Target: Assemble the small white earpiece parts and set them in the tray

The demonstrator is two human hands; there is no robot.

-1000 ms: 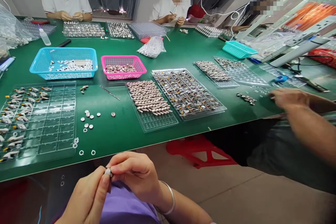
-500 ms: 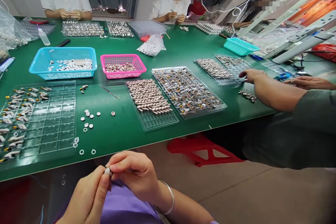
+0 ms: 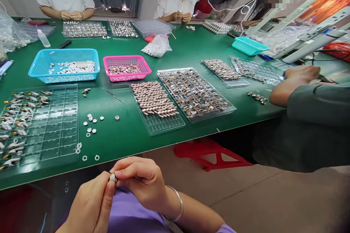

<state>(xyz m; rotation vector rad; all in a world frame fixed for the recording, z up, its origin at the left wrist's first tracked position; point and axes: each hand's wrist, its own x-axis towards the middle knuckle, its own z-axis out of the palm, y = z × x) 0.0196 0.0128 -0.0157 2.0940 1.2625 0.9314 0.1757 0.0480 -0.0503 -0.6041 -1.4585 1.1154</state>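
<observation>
Left hand [image 3: 89, 202] and right hand [image 3: 144, 180] pinch 1 small silvery-white part [image 3: 112, 178] between fingertips [image 3: 109, 188] above the purple garment [image 3: 129, 213], probably to steady it; white rings [image 3: 97, 160] lie near the green table's [image 3: 123, 140] edge, presumably within reach.

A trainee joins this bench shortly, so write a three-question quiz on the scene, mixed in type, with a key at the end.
1. True or false: the left hand and the right hand of the camera wearer hold one small part together.
2. Multiple choice: which colour is the basket just right of the blue basket in the picture?
A) orange
B) pink
C) black
3. Fill in the gap: a silver bangle sits around the camera wearer's ____ wrist.

Key
1. True.
2. B: it is the pink basket, with small round pieces inside.
3. Right.
</observation>
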